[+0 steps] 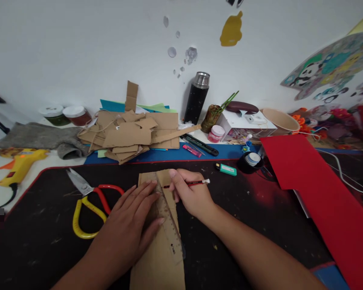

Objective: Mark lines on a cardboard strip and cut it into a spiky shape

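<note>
A strip of brown cardboard [157, 266] lies lengthwise in front of me on a dark mat. Across it, at a slant, rests a clear plastic ruler [168, 219]. My left hand [130, 221] presses flat on the ruler and cardboard, fingers stretched out. In my right hand [192, 193] is a dark red pencil [196, 182], its point near the ruler's right edge. Scissors [89, 193] with one red and one yellow handle lie spread left of my left hand.
Cardboard scraps [127, 135] are piled at the back. At the left is a yellow glue gun [22, 167]. Behind stand a black flask [196, 98] and a pink jar [216, 133]. A teal lighter [226, 169] and red sheet [308, 193] lie to the right.
</note>
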Available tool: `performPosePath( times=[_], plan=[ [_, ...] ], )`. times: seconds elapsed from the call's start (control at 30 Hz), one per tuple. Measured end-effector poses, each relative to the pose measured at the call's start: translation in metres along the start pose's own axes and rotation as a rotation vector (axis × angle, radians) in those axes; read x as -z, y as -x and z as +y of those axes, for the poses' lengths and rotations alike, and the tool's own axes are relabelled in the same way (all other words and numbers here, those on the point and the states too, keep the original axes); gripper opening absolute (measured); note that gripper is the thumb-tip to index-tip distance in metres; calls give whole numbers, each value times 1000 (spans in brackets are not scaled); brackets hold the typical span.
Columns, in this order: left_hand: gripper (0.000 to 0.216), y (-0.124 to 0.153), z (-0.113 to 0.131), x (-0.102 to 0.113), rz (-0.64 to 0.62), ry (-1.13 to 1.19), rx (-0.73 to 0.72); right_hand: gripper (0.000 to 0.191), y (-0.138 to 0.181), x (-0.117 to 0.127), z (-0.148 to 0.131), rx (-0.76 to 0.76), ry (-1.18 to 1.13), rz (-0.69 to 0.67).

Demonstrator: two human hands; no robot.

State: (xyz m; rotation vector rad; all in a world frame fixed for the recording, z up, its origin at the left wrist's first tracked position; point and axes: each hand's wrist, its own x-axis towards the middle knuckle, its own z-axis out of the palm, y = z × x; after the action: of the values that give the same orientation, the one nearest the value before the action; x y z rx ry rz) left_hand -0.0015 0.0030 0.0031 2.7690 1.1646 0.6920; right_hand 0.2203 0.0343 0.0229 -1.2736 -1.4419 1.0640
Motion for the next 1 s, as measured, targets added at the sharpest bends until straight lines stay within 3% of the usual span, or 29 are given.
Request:
performPosePath(
  times=[0.4,0.67,0.87,1.0],
  plan=[
    [37,-2,0,1,1,-2,-3,68,2,1,-1,23,3,-3],
    [37,-4,5,3,29,-75,-30,61,-4,2,3,27,-134,92],
    [34,-3,13,14,30,-182,-50,52,-8,9,4,85,-76,100],
    [41,1,9,27,-42,-248,41,42,-8,14,5,159,58,101]
  ],
)
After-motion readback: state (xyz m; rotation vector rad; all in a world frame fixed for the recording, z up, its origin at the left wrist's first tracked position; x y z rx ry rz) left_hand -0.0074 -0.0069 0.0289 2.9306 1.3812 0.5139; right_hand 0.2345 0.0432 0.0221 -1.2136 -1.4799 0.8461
